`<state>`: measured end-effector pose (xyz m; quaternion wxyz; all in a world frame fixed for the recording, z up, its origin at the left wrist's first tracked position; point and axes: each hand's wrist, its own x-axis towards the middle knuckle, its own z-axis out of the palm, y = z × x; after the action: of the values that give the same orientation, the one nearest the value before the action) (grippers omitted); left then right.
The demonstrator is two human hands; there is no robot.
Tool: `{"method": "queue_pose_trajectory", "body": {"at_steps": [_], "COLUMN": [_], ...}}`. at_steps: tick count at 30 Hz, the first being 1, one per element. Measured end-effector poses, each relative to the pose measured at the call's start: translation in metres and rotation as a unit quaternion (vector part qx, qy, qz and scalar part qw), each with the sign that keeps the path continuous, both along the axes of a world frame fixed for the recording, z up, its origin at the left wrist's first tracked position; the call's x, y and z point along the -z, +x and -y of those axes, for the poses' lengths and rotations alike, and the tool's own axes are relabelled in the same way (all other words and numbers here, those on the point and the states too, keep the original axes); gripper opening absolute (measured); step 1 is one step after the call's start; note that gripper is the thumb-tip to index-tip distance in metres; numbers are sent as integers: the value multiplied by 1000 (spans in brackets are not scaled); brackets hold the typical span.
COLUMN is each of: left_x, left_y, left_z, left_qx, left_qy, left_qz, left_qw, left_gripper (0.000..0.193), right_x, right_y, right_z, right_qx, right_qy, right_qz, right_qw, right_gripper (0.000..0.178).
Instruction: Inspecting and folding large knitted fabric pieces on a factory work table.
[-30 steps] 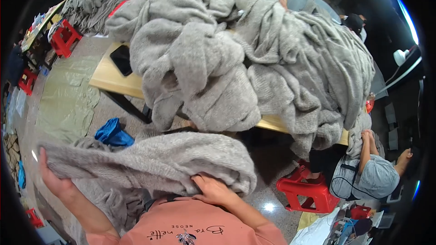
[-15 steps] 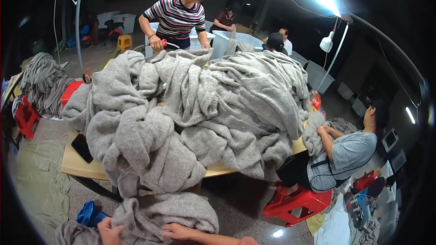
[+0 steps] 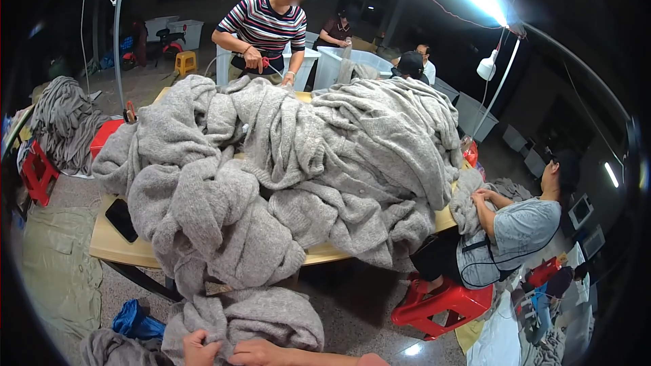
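A grey knitted garment [image 3: 271, 315] lies bunched in front of me at the lower edge of the view, below the table. My left hand [image 3: 201, 348] is closed on a fold of it. Close beside it on the right, my right hand [image 3: 256, 352] has its fingers curled into the same cloth; its fingertips are partly hidden. Beyond, a big heap of similar grey knitwear [image 3: 366, 135] covers most of the wooden table [image 3: 125, 249], some of it hanging over the near edge towards my garment.
A dark phone [image 3: 121, 220] lies on the table's left corner. Blue cloth [image 3: 137, 320] and more grey knitwear [image 3: 115, 350] are at my left. Across the table stands a person in a striped top [image 3: 271, 24]; another sits at right on a red stool [image 3: 444, 308], handling grey cloth.
My left hand has moved right and now lies near my right hand, with the cloth between them gathered. The person across the table has lowered their hands from the knitwear they were holding.
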<state>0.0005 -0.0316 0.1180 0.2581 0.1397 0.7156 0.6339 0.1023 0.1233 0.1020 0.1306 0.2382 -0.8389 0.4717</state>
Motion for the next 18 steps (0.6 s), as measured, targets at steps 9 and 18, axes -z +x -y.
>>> {"method": "queue_pose_trajectory", "body": {"at_steps": [9, 18], "left_x": [-3, -32], "left_y": [10, -72], "left_z": [-3, 79], "left_qx": [11, -392], "left_qy": [76, 244], "left_qz": [124, -12], "left_qw": [989, 887], "left_gripper": [3, 24], "right_x": [-18, -21], "right_y": [-3, 3], "right_z": [-7, -72], "right_qx": [67, 343], "right_qy": [-228, -644], "right_qz": [104, 205], "right_qw": [966, 653], "right_gripper": [28, 18]}}
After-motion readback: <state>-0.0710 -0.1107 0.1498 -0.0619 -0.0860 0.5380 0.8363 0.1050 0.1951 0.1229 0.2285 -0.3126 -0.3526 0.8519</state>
